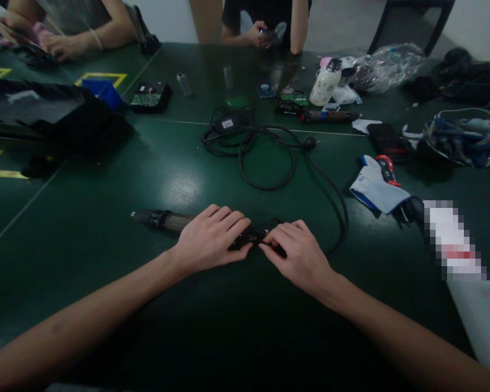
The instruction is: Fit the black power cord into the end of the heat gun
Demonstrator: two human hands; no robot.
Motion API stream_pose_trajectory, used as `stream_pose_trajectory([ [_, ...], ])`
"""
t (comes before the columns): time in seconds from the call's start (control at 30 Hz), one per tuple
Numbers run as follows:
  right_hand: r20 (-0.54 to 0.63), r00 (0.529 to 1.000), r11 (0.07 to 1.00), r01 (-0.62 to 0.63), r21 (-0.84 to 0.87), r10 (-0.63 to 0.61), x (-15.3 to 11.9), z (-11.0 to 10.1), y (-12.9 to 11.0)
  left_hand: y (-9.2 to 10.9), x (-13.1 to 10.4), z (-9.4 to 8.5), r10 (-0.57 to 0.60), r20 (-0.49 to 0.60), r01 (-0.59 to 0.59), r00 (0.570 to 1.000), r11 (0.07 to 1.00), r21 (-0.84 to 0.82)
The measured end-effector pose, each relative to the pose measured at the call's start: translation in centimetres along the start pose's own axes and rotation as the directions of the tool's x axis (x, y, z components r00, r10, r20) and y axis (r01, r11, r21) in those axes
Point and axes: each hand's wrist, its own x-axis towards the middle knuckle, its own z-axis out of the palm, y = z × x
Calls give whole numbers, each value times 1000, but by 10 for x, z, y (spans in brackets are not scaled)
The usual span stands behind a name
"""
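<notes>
An electric screwdriver [163,219], dark with a brownish translucent body, lies level on the green table, its bit toward the left. My left hand [212,237] is closed over its rear half and hides much of the body. At the tail end, the fingers of my right hand [296,250] pinch a black cable connector, mostly covered by the fingertips. The two hands' fingertips nearly meet there. A black cable [345,218] runs from behind my right hand, curves up and joins a loose coil around a black power adapter [230,121].
Right of me lie a white and blue glove [378,188], a red-handled tool [387,170] and a long white object [479,305]. Farther back are circuit boards [149,98], a second screwdriver [330,116], a white bottle [325,83] and a black bin [44,114]. Two people sit across the table.
</notes>
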Motion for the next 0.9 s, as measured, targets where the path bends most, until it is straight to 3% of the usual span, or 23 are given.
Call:
stream_pose_trajectory([
  [0.9,16,1000,995,25,-96,-23,-1,1,-3,2,2,0,-36,-19,36,999,999,18],
])
